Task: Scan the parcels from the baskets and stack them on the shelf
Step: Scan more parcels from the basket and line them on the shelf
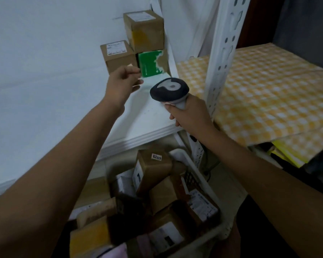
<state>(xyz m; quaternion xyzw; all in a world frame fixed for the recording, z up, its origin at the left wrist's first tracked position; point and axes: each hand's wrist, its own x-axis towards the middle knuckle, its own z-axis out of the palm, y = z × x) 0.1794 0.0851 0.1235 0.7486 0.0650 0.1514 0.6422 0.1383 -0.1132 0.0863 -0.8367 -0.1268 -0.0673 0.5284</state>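
Parcels, brown cardboard boxes with white printed labels, are seen in two places. Three are stacked at the back right corner of the white shelf [45, 108]: a green-fronted box [151, 64] at the bottom, a plain brown box [117, 55] just beside it on the left, and a taped brown box [144, 30] set on top, all pushed against the wall and upright post, presumably so that the front of the shelf is kept free. The rest are heaped, tilted and overlapping, in a white plastic basket [186, 159] on the floor below the shelf's front edge; one carries a small sticker reading 6205 [156, 156].

The left hand [122, 84] is reached towards the stack, fingers curled with something small and pale apparently pinched at the fingertips; what it is cannot be told. The right hand [188, 112] is wrapped round the handle of a dark grey handheld barcode scanner [169, 90], whose head is pointed towards the stacked boxes, probably kept ready for the next label. A yellow-checked cloth [268, 94] is spread over the neighbouring shelf to the right.
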